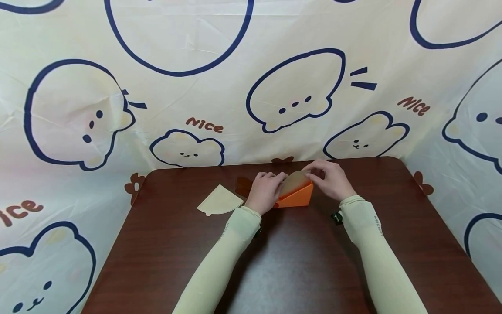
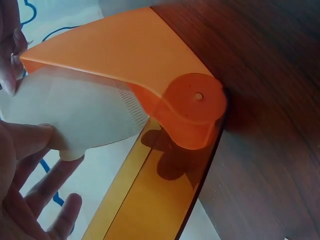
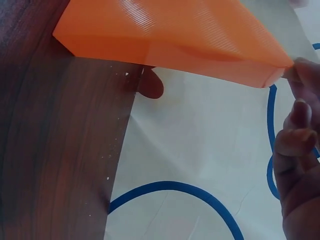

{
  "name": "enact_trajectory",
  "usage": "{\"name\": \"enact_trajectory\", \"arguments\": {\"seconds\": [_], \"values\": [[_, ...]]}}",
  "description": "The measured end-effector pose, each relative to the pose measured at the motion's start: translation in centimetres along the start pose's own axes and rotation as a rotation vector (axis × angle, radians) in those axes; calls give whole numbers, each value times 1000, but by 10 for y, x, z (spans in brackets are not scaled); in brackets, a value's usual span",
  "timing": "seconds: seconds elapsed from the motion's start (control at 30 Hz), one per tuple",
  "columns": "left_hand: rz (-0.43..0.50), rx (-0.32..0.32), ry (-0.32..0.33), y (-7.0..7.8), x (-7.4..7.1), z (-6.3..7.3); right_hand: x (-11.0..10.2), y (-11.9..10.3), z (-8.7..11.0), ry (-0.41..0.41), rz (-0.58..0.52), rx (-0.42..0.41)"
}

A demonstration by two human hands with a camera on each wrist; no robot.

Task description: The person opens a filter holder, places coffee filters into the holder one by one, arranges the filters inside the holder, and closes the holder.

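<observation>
Two hands work at one orange plastic wedge-shaped holder (image 1: 297, 198) near the far edge of the dark wood-grain tabletop (image 1: 290, 270). A cream fan-shaped paper filter (image 2: 85, 115) sits partly inside its mouth, the curved edge and small tab left outside, probably so that the fingers have something to steer it by. The left hand (image 1: 264, 192) pinches this paper beside the tab, thumb on the near face. The right hand (image 1: 332, 181) pinches the opposite edge at the holder's pointed corner, apparently to keep paper and opening lined up; whether it also grips the plastic, I cannot tell. A translucent amber plastic lid (image 2: 150, 200) stands swung away on its round hinge, which leaves the mouth uncovered. Further left, more cream fan-shaped paper (image 1: 219, 201) lies flat, seemingly set aside within reach.
</observation>
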State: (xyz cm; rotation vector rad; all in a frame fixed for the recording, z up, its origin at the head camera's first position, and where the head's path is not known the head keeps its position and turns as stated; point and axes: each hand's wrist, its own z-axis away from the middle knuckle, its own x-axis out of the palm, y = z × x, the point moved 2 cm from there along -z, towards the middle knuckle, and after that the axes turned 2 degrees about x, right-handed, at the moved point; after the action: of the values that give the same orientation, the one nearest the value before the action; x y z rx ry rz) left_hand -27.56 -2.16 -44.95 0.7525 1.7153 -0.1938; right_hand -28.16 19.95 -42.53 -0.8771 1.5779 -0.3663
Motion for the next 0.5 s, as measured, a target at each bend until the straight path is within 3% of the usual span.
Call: {"name": "enact_trajectory", "arguments": {"seconds": [0.27, 0.5], "values": [[-115, 19, 3, 2, 4, 0, 5, 4, 1, -12, 31, 0], [-91, -2, 29, -3, -1, 1, 8, 5, 1, -7, 98, -10]]}}
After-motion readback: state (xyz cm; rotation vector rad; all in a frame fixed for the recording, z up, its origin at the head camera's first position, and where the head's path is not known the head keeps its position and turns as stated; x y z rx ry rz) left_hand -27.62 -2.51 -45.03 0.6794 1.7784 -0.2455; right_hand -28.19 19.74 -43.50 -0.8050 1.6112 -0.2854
